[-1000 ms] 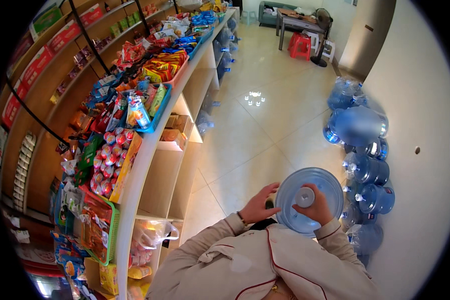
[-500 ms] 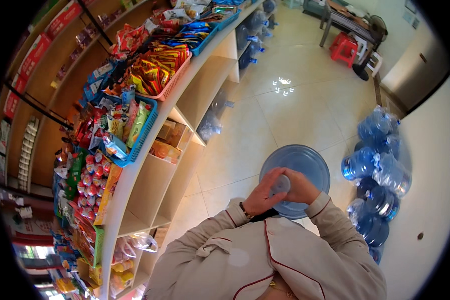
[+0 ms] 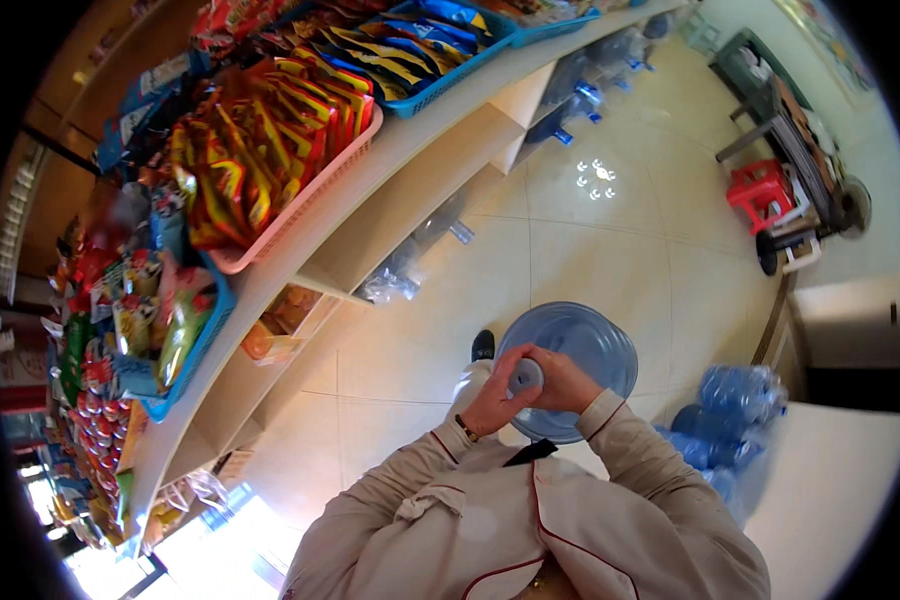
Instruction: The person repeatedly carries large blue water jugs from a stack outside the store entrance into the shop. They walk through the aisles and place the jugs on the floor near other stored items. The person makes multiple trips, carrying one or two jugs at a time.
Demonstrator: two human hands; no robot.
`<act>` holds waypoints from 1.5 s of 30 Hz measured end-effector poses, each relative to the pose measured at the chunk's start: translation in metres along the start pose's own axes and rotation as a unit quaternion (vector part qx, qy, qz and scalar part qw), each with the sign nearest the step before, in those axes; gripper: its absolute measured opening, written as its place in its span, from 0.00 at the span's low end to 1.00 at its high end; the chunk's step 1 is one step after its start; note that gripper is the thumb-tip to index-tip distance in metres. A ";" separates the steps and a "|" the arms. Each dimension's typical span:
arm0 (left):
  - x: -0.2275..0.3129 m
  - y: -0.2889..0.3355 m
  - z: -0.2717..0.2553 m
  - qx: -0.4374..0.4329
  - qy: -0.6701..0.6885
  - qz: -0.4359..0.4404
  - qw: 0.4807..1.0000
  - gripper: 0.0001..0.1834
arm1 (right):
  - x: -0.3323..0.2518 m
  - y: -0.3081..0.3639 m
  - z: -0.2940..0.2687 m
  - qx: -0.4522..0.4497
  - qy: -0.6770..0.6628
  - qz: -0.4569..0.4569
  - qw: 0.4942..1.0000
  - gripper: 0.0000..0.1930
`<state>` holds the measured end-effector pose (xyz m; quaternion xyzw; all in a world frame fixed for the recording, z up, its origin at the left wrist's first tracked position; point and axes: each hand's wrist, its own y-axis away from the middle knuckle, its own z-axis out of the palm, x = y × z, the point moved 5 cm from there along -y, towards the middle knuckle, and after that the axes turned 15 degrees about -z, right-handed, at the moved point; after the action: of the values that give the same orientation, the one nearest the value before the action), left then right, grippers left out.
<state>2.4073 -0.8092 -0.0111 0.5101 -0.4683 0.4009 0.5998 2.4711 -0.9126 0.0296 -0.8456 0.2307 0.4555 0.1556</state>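
Left hand: L hand (image 3: pixel 495 395) was closed on the neck of the blue water jug (image 3: pixel 580 350), fingers curled over the cap area, wrist w/ a dark band bent inward; forearm came up from the lower edge in a cream sleeve.
Right hand: R hand (image 3: pixel 568 382) was wrapped on the same neck from the other side, touching the L hand; elbow out to the right, sleeve cuff turned back.
Jug: large round blue jug, held in front of the chest above the tiled floor (image 3: pixel 610 250), neck toward the person, wide body pointing away. A dark shoe (image 3: pixel 483 345) showed just left of it.
Cap: white cap (image 3: pixel 526 376) was partly seen btw. both hands.
Nearby, right: stack of blue water jugs (image 3: pixel 735 410) on the floor, near but apart from the held jug.
Nearby, left: cream shelving (image 3: pixel 390 190) w/ a pink basket of snack packets (image 3: pixel 260 150) and a blue basket (image 3: pixel 440 40) on top.
Far right: red stool (image 3: pixel 760 195) beside a table.
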 end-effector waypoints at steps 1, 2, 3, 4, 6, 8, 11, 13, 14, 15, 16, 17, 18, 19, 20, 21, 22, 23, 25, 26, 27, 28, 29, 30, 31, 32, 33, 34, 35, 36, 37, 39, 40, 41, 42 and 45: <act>-0.011 -0.029 -0.005 0.003 0.044 -0.029 0.999 0.33 | 0.023 -0.015 -0.011 -0.005 -0.013 0.005 1.000 0.28; -0.026 -0.054 -0.011 0.004 0.085 -0.061 0.995 0.32 | 0.045 -0.028 -0.017 -0.005 -0.031 0.011 0.999 0.28; -0.044 -0.077 -0.015 0.005 0.126 -0.094 0.988 0.30 | 0.067 -0.041 -0.024 -0.011 -0.038 0.024 0.999 0.28; -0.073 -0.102 -0.022 0.030 0.178 -0.142 0.973 0.25 | 0.090 -0.058 -0.032 -0.015 -0.044 0.036 0.998 0.27; -0.125 -0.155 -0.048 0.111 0.229 -0.209 0.944 0.23 | 0.139 -0.085 -0.042 -0.029 -0.048 0.058 0.997 0.26; -0.174 -0.198 -0.076 0.203 0.181 -0.229 0.935 0.23 | 0.193 -0.106 -0.042 -0.032 -0.060 0.069 0.995 0.28; -0.249 -0.260 -0.109 0.255 0.129 -0.265 0.921 0.27 | 0.251 -0.142 -0.044 -0.041 -0.058 0.075 0.995 0.30; -0.291 -0.295 -0.122 0.248 0.186 -0.351 0.884 0.32 | 0.296 -0.157 -0.041 -0.044 -0.082 0.087 0.992 0.30; -0.309 -0.314 -0.129 0.243 0.214 -0.369 0.871 0.33 | 0.318 -0.165 -0.038 -0.045 -0.081 0.072 0.993 0.31; -0.327 -0.333 -0.134 0.236 0.242 -0.386 0.858 0.35 | 0.340 -0.173 -0.035 -0.048 -0.082 0.067 0.993 0.31; -0.349 -0.347 -0.139 0.230 0.272 -0.403 0.843 0.37 | 0.359 -0.181 -0.031 -0.055 -0.084 0.063 0.993 0.30; -0.364 -0.363 -0.146 0.256 0.309 -0.396 0.826 0.37 | 0.374 -0.188 -0.029 -0.059 -0.082 0.061 0.993 0.30; -0.382 -0.378 -0.156 0.270 0.329 -0.403 0.810 0.38 | 0.390 -0.195 -0.027 -0.057 -0.081 0.072 0.992 0.30; -0.410 -0.387 -0.167 0.290 0.352 -0.409 0.790 0.39 | 0.399 -0.204 -0.022 -0.063 -0.081 0.079 0.992 0.31; -0.436 -0.396 -0.176 0.308 0.354 -0.421 0.776 0.40 | 0.409 -0.205 -0.018 -0.069 -0.082 0.091 0.990 0.31; -0.460 -0.406 -0.185 0.327 0.356 -0.430 0.762 0.40 | 0.419 -0.205 -0.016 -0.082 -0.091 0.104 0.987 0.31; -0.475 -0.420 -0.189 0.331 0.348 -0.456 0.749 0.40 | 0.432 -0.203 -0.017 -0.090 -0.097 0.121 0.984 0.31; -0.488 -0.432 -0.191 0.334 0.338 -0.481 0.737 0.39 | 0.443 -0.200 -0.019 -0.096 -0.102 0.137 0.981 0.31; -0.503 -0.457 -0.199 0.348 0.373 -0.415 0.753 0.37 | 0.461 -0.188 -0.022 -0.097 -0.070 0.122 0.985 0.33; -0.509 -0.464 -0.201 0.356 0.389 -0.381 0.760 0.36 | 0.468 -0.182 -0.022 -0.098 -0.056 0.113 0.987 0.34; -0.514 -0.470 -0.200 0.344 0.374 -0.368 0.778 0.35 | 0.480 -0.176 -0.020 -0.101 -0.057 0.113 0.987 0.35; -0.516 -0.473 -0.200 0.332 0.356 -0.359 0.796 0.33 | 0.486 -0.169 -0.019 -0.102 -0.061 0.115 0.986 0.37; -0.516 -0.474 -0.199 0.321 0.337 -0.348 0.814 0.32 | 0.492 -0.164 -0.017 -0.103 -0.066 0.115 0.986 0.38; -0.516 -0.477 -0.193 0.319 0.250 -0.361 0.840 0.27 | 0.497 -0.158 -0.014 -0.114 -0.073 0.130 0.982 0.39; -0.505 -0.483 -0.174 0.301 0.298 -0.341 0.839 0.24 | 0.500 -0.153 -0.016 -0.119 -0.077 0.150 0.979 0.41; -0.488 -0.484 -0.151 0.284 0.345 -0.320 0.835 0.21 | 0.502 -0.148 -0.018 -0.125 -0.081 0.166 0.975 0.42; -0.472 -0.482 -0.132 0.263 0.422 -0.290 0.817 0.19 | 0.504 -0.144 -0.018 -0.130 -0.065 0.148 0.978 0.42; -0.456 -0.477 -0.112 0.240 0.497 -0.257 0.793 0.16 | 0.509 -0.136 -0.014 -0.136 -0.050 0.129 0.981 0.43; -0.432 -0.475 -0.090 0.209 0.537 -0.259 0.775 0.15 | 0.514 -0.125 -0.016 -0.136 -0.032 0.120 0.983 0.44; -0.406 -0.471 -0.072 0.180 0.577 -0.259 0.754 0.14 | 0.511 -0.118 -0.022 -0.134 -0.020 0.104 0.985 0.45; -0.393 -0.463 -0.058 0.165 0.584 -0.270 0.747 0.14 | 0.505 -0.114 -0.027 -0.137 -0.008 0.082 0.987 0.45; -0.376 -0.451 -0.035 0.145 0.600 -0.287 0.732 0.13 | 0.501 -0.104 -0.033 -0.147 0.022 0.031 0.988 0.45; -0.361 -0.449 -0.022 0.117 0.612 -0.286 0.728 0.12 | 0.503 -0.095 -0.036 -0.151 0.040 0.006 0.988 0.45; -0.344 -0.447 -0.008 0.090 0.622 -0.286 0.723 0.11 | 0.501 -0.089 -0.038 -0.153 0.056 -0.019 0.986 0.44; -0.328 -0.444 0.003 0.087 0.616 -0.299 0.723 0.11 | 0.495 -0.093 -0.045 -0.106 0.055 -0.024 0.993 0.43; -0.300 -0.438 0.029 0.084 0.605 -0.314 0.727 0.12 | 0.483 -0.081 -0.060 -0.097 0.008 0.087 0.991 0.43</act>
<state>2.7510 -0.9084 -0.4045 0.3258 0.2165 0.4512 0.8021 2.7870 -0.9928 -0.3412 -0.8372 0.2588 0.4808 0.0307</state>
